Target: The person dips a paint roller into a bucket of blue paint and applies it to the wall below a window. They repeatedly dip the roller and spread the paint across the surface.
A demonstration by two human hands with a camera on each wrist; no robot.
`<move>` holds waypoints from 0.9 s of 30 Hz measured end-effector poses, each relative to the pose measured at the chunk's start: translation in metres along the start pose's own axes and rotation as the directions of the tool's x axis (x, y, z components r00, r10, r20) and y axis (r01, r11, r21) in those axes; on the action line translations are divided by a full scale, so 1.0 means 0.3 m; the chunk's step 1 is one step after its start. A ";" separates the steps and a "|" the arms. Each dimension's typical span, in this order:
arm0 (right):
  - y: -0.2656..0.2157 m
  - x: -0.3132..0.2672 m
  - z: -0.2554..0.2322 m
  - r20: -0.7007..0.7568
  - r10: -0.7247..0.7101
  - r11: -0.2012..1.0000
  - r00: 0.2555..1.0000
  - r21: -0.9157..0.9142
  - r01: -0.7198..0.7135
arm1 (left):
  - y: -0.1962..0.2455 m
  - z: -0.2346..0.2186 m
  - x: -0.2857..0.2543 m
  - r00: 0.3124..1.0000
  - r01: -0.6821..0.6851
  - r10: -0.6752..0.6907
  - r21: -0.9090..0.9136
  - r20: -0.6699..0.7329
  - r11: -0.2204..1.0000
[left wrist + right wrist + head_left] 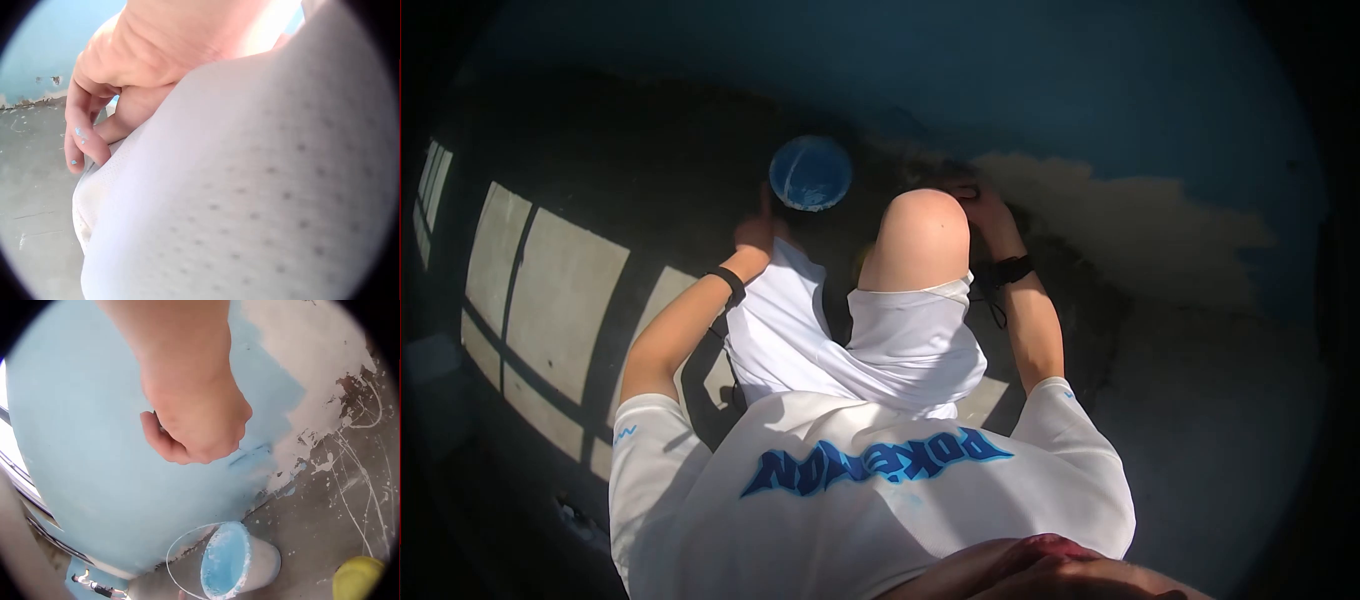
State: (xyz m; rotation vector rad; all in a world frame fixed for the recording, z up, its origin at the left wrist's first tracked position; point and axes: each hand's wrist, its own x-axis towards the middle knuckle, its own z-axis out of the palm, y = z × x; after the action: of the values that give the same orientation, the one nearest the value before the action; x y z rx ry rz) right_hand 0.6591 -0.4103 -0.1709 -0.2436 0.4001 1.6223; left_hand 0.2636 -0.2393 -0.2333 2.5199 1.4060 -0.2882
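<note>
Beside the bent left leg is my left hand [755, 232], just below the blue paint bucket [810, 173]. In the left wrist view that hand [137, 56] rests on the white shorts [206, 156], fingers loosely bent, blue paint specks on them. My right hand [990, 212] is partly behind the raised knee [925, 235]. The right wrist view shows it [197, 419] curled before the wall, gripping what seems a paint tool [251, 456]; only a thin, blue-coated edge shows past the knuckles. The bucket [226, 559] stands below it, with blue paint inside.
The wall [94, 425] is light blue with a bare pale patch [300, 337]. Paint splashes mark the grey floor [312, 519]. A yellow object [357, 579] lies at the lower right of the right wrist view; a distant person [97, 586] appears at its lower left.
</note>
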 end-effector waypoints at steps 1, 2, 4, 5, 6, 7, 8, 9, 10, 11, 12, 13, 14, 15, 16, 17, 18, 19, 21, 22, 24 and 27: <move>-0.019 -0.058 0.069 -0.032 -0.024 0.997 0.999 0.074 0.026 | -0.001 0.003 -0.009 1.000 0.002 -0.002 0.002 0.007 1.000; 0.007 -0.144 0.158 -0.016 -0.017 0.997 1.000 0.074 0.018 | 0.002 0.010 -0.013 1.000 0.003 -0.003 0.026 -0.008 1.000; 0.044 -0.251 0.257 0.000 -0.007 0.998 1.000 0.067 0.007 | -0.003 0.008 -0.011 1.000 0.008 -0.007 0.044 -0.026 0.999; 0.047 -0.272 0.272 0.068 0.003 1.000 0.998 0.023 -0.005 | -0.008 0.004 -0.011 0.999 0.000 0.002 0.053 -0.041 0.999; 0.050 -0.282 0.282 0.135 0.015 1.000 0.991 -0.020 -0.012 | -0.011 0.002 -0.013 0.998 -0.009 0.012 0.065 -0.054 0.998; 0.067 -0.264 0.290 0.078 -0.060 0.998 0.995 -0.016 0.061 | -0.015 0.005 -0.013 0.999 -0.010 0.013 0.069 -0.052 0.998; 0.048 -0.205 0.231 0.079 -0.061 0.998 0.995 -0.008 0.061 | -0.020 0.005 -0.011 0.999 -0.010 0.014 0.080 -0.049 0.997; 0.003 -0.118 0.129 0.016 -0.065 0.996 0.998 0.062 0.064 | -0.017 0.009 -0.008 0.999 -0.009 0.013 0.090 -0.045 0.996; -0.013 -0.063 0.070 -0.048 -0.064 0.989 0.997 0.130 0.070 | -0.014 0.016 -0.003 0.999 -0.007 0.011 0.095 -0.041 0.995; 0.043 -0.028 0.075 -0.046 -0.061 0.988 0.997 0.136 0.066 | -0.014 0.022 0.007 1.000 0.003 0.000 0.102 -0.027 0.995; 0.139 0.006 0.110 -0.117 -0.206 0.975 0.972 -0.112 0.193 | -0.009 0.023 0.016 1.000 0.013 -0.012 0.107 -0.011 0.994; 0.168 0.009 0.109 -0.144 -0.284 0.941 0.948 -0.232 0.246 | -0.004 0.022 0.015 1.000 0.011 -0.011 0.110 0.000 0.994; 0.196 0.013 0.109 -0.169 -0.360 0.892 0.918 -0.352 0.285 | -0.002 0.021 0.013 1.000 -0.002 0.000 0.063 0.032 0.998; 0.187 0.030 0.107 -0.089 -0.214 0.940 0.973 -0.289 0.180 | -0.003 0.016 0.018 0.998 -0.011 0.010 0.015 0.057 1.000; 0.200 0.032 0.110 0.003 -0.066 0.970 0.998 -0.235 0.065 | -0.005 0.013 0.012 0.998 -0.012 0.011 0.018 0.065 1.000; 0.205 0.006 0.112 -0.002 -0.066 0.971 0.998 -0.232 0.064 | -0.001 0.009 0.012 0.998 -0.010 0.007 0.047 0.065 0.999; 0.218 -0.047 0.156 -0.018 -0.104 0.983 0.994 -0.155 0.100 | 0.005 0.012 0.013 0.998 -0.008 0.003 0.074 0.064 0.997; 0.195 -0.086 0.175 -0.029 -0.128 0.985 0.991 -0.116 0.124 | 0.002 0.022 0.013 0.998 -0.012 0.008 0.072 0.067 0.997; 0.102 -0.163 0.203 -0.082 -0.174 0.982 0.981 -0.086 0.167 | -0.004 0.032 0.016 0.999 -0.028 0.024 0.108 0.032 0.994; 0.071 -0.193 0.220 -0.124 -0.196 0.978 0.973 -0.094 0.186 | 0.003 0.028 0.011 0.999 -0.038 0.034 0.106 0.035 0.994; 0.053 -0.212 0.220 -0.102 -0.180 0.974 0.978 -0.158 0.162 | 0.003 0.013 0.003 1.000 -0.022 0.020 0.102 0.022 0.995; 0.124 -0.126 0.167 -0.109 -0.193 0.967 0.975 -0.188 0.171 | -0.003 0.010 0.007 0.999 -0.008 0.014 0.136 -0.043 0.991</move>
State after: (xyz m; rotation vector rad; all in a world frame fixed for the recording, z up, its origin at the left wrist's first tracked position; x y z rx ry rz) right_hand 0.6298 -0.4271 -0.1062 -0.5070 0.3196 1.4655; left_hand 0.2637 -0.2382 -0.2369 2.6580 1.4336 -0.3396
